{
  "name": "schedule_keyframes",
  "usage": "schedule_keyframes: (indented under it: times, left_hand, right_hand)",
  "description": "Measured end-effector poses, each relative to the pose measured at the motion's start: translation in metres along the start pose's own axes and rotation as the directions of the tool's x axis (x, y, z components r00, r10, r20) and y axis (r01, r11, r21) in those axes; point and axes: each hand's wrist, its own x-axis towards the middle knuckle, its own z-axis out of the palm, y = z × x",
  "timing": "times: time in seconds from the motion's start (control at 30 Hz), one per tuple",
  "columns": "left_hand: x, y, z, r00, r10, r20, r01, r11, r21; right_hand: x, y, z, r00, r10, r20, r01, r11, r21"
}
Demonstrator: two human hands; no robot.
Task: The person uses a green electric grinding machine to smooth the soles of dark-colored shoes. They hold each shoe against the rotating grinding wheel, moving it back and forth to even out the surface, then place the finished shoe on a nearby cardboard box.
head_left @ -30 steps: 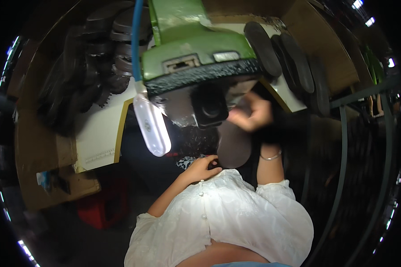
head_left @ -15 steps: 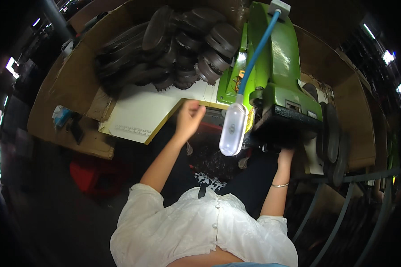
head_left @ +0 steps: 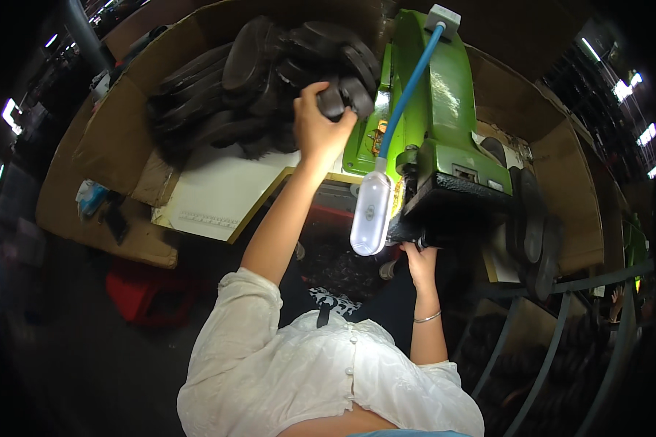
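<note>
My left fingers (head_left: pixel 311 91) held dark-brown rubbery sole (head_left: pixel 332 103); big dark sole heap (head_left: pixel 249 57) seemed undone, finished ones unclear; right fingers (head_left: pixel 410 250) half-hidden, couldn't tell.

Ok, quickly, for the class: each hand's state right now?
Left hand: closed on a dark sole.
Right hand: can't tell; its fingers are mostly hidden beneath the green machine.

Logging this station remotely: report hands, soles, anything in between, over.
Left hand grasping dark soles at pile. Right hand under green machine head, grip unclear. White lamp between hands in view.
</note>
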Motion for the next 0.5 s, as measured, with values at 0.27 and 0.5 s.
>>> schedule_keyframes:
  times: [0.27,0.5]
  left_hand:
    - [-0.072,0.025,-0.115,0.895,0.283,-0.345,-0.352,0.923,-0.154]
    - [-0.137,0.009,-0.14,0.98,0.154,0.129,-0.053,0.818,-0.573]
  right_hand:
    - [-0.037,0.013,-0.009,0.972,0.159,0.174,-0.161,0.987,-0.001]
    - [-0.084,0.033,0.042,0.738,0.222,0.637,-0.271,0.962,-0.021]
